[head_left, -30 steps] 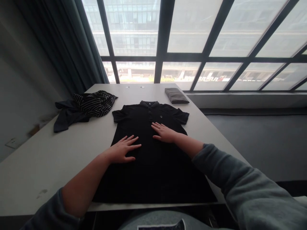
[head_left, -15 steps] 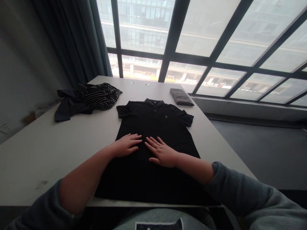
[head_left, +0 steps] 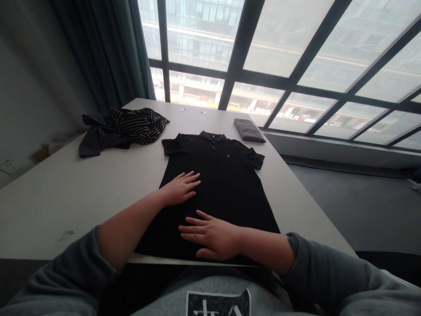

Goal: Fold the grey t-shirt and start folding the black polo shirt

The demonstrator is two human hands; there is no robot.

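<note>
- Since half a second ago the right hand (head_left: 212, 237) has slid back toward the near edge of the worktop (head_left: 66, 197); the left hand (head_left: 180, 189) has stayed about mid-shirt.
- The shirt (head_left: 213, 184) lies flat, front up, collar away from the person, hem at the near edge.
- Left hand: palm down on the shirt's left half, fingers (head_left: 192, 177) released and spread, pointing right and away; forearm bare, sleeve pushed up.
- Right hand: palm down near the hem, fingers (head_left: 192, 221) released, splayed, pointing left; forearm crosses from the right.
- Neither hand grasps the cloth.
- A striped heap (head_left: 131, 127) lies far left, a folded grey cloth (head_left: 249, 131) far right.
</note>
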